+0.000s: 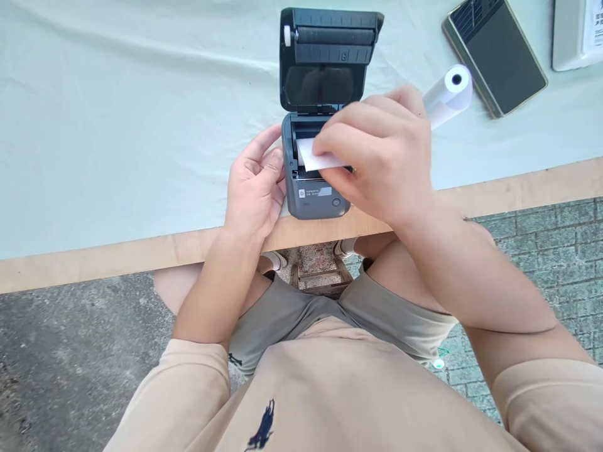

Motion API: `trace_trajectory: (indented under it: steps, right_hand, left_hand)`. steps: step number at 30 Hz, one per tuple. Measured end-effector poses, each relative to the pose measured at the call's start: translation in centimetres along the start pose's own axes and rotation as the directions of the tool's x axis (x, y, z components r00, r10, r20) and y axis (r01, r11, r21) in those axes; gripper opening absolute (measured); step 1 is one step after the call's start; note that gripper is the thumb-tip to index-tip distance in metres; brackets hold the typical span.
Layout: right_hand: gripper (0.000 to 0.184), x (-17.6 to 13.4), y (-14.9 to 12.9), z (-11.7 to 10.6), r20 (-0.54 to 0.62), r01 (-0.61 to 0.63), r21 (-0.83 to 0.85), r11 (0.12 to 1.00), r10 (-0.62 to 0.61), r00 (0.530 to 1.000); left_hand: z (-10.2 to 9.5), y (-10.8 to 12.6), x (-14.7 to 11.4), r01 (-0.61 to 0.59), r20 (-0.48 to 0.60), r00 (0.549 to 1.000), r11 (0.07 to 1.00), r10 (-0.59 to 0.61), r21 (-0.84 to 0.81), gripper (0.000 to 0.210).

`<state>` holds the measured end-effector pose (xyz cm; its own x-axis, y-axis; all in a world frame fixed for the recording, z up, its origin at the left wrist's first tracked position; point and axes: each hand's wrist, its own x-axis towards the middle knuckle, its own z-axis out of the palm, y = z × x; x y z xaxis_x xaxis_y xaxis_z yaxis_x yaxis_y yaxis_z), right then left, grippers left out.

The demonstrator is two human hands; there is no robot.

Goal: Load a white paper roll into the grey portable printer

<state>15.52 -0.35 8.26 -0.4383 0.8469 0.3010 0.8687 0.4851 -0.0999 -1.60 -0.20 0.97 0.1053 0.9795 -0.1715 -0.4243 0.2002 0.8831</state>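
A small dark grey label printer [311, 208] stands near the table's front edge, its black lid [325, 85] swung up and back. My left hand [259, 179] is curled against the printer's left side, thumb along its edge. Over the open paper compartment, my right hand [377, 150] pinches a piece of white paper [311, 157] between thumb and fingers. The paper's free end points left across the compartment; my fingers hide the rest of it. Behind my right hand lies a white paper roll [445, 103] with a dark core hole.
A dark phone-like device [499, 56] lies at the upper right, close to the paper roll. Beyond it, at the corner, is a white box-like object [572, 37] with a printed label. Pale cloth [117, 125] covers the table up to its bare wooden edge [94, 260].
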Motion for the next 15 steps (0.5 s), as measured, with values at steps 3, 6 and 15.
trace_trajectory:
  steps: [3, 6, 15]
  right_hand:
    - [0.027, -1.5, -0.1, 0.6, -0.134, 0.14, 0.0, 0.99, -0.138, 0.981]
    - [0.02, -2.7, -0.4, 1.3, -0.172, 0.22, -0.027, 0.975, -0.222, 0.96]
    - [0.021, -3.8, -0.3, 2.3, -0.227, 0.246, 0.113, 0.963, -0.216, 0.95]
  left_hand:
    - [0.0, 0.1, -0.1, 0.004, 0.006, 1.0, 1.0, -0.004, -0.01, 0.023]
    - [0.0, 0.2, -0.1, 0.006, 0.017, 1.0, 1.0, -0.006, -0.017, 0.022]
    - [0.1, 0.8, -0.5, 0.031, 0.094, 0.995, 1.0, -0.031, 0.002, 0.047]
